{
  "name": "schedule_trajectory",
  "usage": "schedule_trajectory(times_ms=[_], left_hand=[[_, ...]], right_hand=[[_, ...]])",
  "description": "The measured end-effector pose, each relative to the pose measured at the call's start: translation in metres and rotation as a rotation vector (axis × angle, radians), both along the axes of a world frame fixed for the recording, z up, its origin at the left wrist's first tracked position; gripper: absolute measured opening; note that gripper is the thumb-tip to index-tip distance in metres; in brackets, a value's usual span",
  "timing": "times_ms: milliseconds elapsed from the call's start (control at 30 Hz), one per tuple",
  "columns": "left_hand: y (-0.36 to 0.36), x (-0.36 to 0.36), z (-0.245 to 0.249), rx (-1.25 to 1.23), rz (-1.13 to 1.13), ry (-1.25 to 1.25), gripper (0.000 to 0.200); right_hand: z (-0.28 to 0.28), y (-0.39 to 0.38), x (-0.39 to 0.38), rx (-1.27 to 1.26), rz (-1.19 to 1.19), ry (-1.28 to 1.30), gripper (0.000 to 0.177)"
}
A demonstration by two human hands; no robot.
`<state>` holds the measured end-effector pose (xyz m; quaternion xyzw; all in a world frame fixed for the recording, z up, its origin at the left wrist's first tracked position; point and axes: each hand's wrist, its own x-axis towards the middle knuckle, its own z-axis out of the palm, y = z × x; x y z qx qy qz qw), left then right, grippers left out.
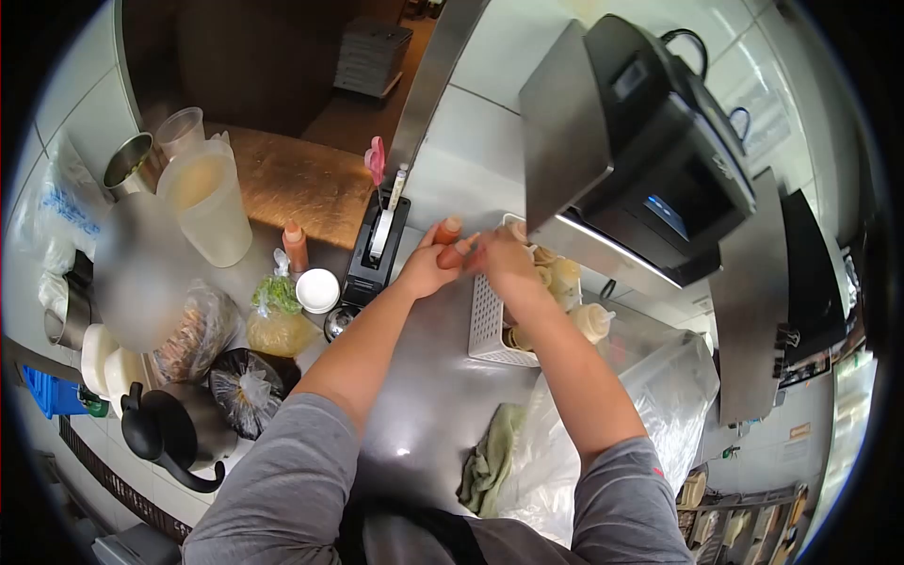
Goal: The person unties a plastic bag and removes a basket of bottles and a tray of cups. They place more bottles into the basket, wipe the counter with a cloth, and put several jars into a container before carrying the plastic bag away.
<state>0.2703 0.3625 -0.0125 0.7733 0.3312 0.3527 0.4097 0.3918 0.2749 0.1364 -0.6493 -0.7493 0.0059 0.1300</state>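
Steel tabletop [414, 395] below: left hand [427, 271], grip closed round orange bottles [454, 254]; right hand [506, 264] blurred, grip I can't tell.

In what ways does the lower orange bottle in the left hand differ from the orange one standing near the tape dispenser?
The left hand grips the held bottle; the standing bottle rests on the counter, untouched. That hand partly covers the held bottle, whereas the standing bottle shows most of its body. Both look orange-red.
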Motion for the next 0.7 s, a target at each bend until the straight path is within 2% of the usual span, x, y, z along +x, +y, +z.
schedule_trajectory(times_ms=[67,100,167,233,300,367,400,467,500,533,567,667,700], left_hand=[[0.008,0.007,0.004,-0.039,-0.025,0.03,0.047],[0.012,0.01,0.006,-0.066,-0.055,0.057,0.051],[0.016,0.014,0.005,-0.043,-0.03,0.135,0.055],[0.006,0.009,0.016,-0.214,0.05,0.231,0.052],[-0.014,0.003,0.02,-0.238,0.093,0.262,0.051],[-0.037,-0.007,0.026,-0.187,0.303,-0.021,0.051],[-0.039,-0.004,0.023,-0.05,0.432,-0.093,0.049],[-0.031,0.003,0.02,-0.051,0.434,-0.185,0.048],[-0.025,0.008,0.02,-0.052,0.438,-0.283,0.048],[-0.017,0.013,0.021,-0.052,0.438,-0.282,0.048],[-0.009,0.019,0.023,-0.087,0.476,-0.292,0.05],[0.012,0.033,0.011,-0.121,0.504,-0.29,0.056],[0.017,0.036,0.011,-0.108,0.497,-0.284,0.06]], right_hand=[[-0.006,0.03,0.012,-0.069,-0.26,0.061,0.013],[-0.013,0.043,0.02,-0.078,-0.25,0.06,0.013],[-0.028,0.065,0.038,0.075,-0.199,-0.251,0.014],[-0.034,0.078,0.04,0.054,-0.19,-0.28,0.011],[-0.035,0.085,0.04,-0.002,-0.197,-0.253,0.011],[-0.032,0.088,0.04,-0.02,-0.195,-0.229,0.012],[-0.028,0.089,0.038,-0.046,-0.213,-0.289,0.015],[-0.025,0.085,0.033,-0.078,-0.238,-0.346,0.018],[-0.021,0.082,0.025,0.069,-0.2,-0.303,0.02],[-0.018,0.082,0.017,0.216,-0.16,-0.259,0.021],[-0.015,0.081,0.01,0.215,-0.161,-0.259,0.021],[-0.015,0.08,0.0,0.143,-0.054,-0.226,0.022],[-0.016,0.085,0.002,-0.005,-0.106,-0.289,0.02]])
